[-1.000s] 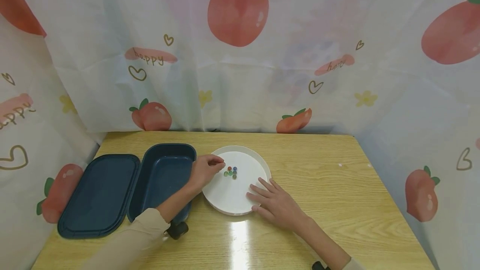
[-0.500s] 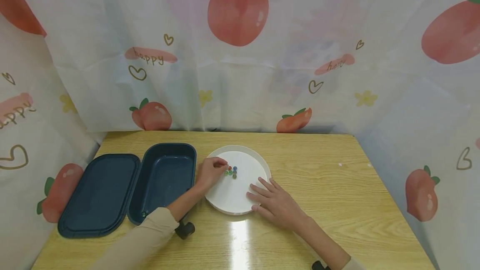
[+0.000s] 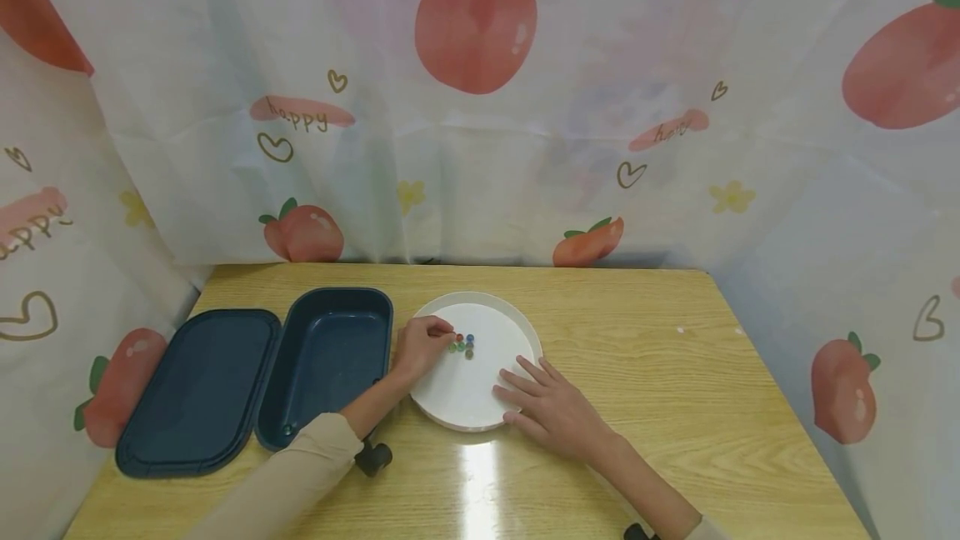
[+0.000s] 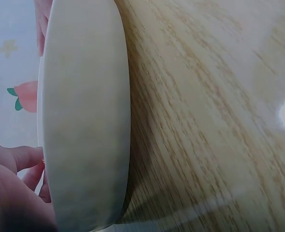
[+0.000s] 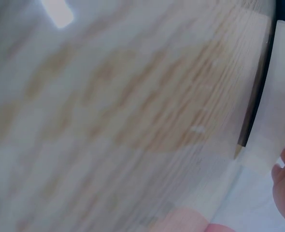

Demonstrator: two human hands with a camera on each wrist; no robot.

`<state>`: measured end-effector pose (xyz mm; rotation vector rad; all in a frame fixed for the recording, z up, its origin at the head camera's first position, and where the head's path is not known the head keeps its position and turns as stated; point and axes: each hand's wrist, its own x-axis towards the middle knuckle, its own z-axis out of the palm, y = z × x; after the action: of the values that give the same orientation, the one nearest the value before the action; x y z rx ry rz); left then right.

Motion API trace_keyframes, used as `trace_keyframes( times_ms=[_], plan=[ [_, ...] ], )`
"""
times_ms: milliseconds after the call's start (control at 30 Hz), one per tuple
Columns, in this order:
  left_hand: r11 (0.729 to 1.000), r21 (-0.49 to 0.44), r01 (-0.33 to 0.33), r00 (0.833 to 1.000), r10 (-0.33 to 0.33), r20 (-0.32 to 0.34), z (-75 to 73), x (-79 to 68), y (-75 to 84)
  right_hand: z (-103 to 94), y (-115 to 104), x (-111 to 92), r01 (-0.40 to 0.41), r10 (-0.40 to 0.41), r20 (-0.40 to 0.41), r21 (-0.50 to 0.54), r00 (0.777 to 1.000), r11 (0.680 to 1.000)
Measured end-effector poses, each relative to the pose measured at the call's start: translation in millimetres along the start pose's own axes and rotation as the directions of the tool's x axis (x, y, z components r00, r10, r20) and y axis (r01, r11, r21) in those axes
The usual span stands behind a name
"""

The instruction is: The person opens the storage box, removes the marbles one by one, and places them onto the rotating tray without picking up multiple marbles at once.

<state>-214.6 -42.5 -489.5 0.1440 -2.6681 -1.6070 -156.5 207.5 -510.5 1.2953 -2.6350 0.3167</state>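
Several small glass marbles lie in a cluster on a round white tray with a low rim. From the tray's left side, my left hand reaches in with bent fingers and pinches a red marble at the cluster's edge. In the left wrist view a reddish spot shows between the tips of thumb and finger, while the tray wall hides the rest. My right hand rests with spread fingers on the tray's right rim.
A deep dark blue box stands left of the tray, a green marble in its near left corner. The box's flat lid lies further left. A printed curtain hangs behind the wooden table.
My left hand has moved slightly right to the marbles, then stayed there. Its forearm has uncovered the green marble in the box. The right hand has not moved.
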Motion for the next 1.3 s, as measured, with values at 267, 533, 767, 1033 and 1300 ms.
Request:
trace_keyframes(
  times_ms=[267,533,767,1033,1300],
  plan=[
    [0.998,0.068,-0.008,1.000,0.007,0.010,4.4,2.4,-4.5,-0.8,-0.3,0.0,0.000,0.000,0.009,-0.004,1.000,1.000],
    [0.996,0.085,-0.015,1.000,0.014,0.013,4.5,2.5,-2.8,-1.5,-1.1,0.3,-0.008,0.008,-0.009,0.012,1.000,1.000],
    [0.994,0.108,-0.021,1.000,0.018,0.025,4.7,3.3,-3.0,-1.5,-1.5,0.1,-0.016,0.016,0.001,0.015,1.000,1.000],
    [0.992,0.111,-0.062,0.998,0.059,0.027,5.8,4.8,-5.1,-0.4,-0.6,0.1,-0.007,0.008,0.012,-0.017,1.000,1.000],
    [0.991,0.129,-0.027,0.999,0.022,0.039,7.2,8.3,-7.2,-2.1,-1.5,0.5,-0.009,0.009,0.009,-0.013,1.000,1.000]
  ],
)
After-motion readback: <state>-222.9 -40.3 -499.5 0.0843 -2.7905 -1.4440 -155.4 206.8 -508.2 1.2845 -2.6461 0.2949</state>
